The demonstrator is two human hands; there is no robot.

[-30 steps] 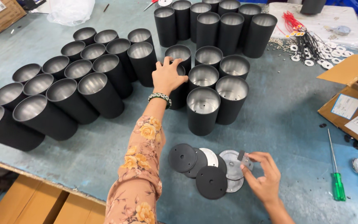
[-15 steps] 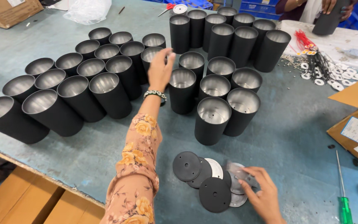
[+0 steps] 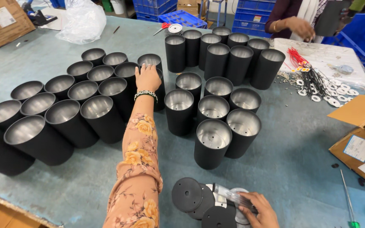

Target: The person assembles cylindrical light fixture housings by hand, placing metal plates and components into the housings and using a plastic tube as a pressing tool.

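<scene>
Blue tabletop (image 3: 300, 139), crowded: left hand (image 3: 147, 78) rests flat on a far black cylinder (image 3: 159, 86); right hand (image 3: 256, 209) grips a wrapped part (image 3: 229, 195) over black discs (image 3: 187, 194). Lifting that cylinder wants a closed grip.

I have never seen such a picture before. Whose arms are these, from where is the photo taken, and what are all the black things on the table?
The camera sits on a person's head and looks down, so the two arms are that person's own. The left hand, on a flowered sleeve, reaches forward and rests on a black metal cup in a large group of open, silver-lined cups standing on the blue-grey table. The right hand, at the bottom edge, holds a small clear plastic packet over a pile of flat black round discs. At the right lie cardboard boxes, a green screwdriver and white rings. At the top another person works.
</scene>
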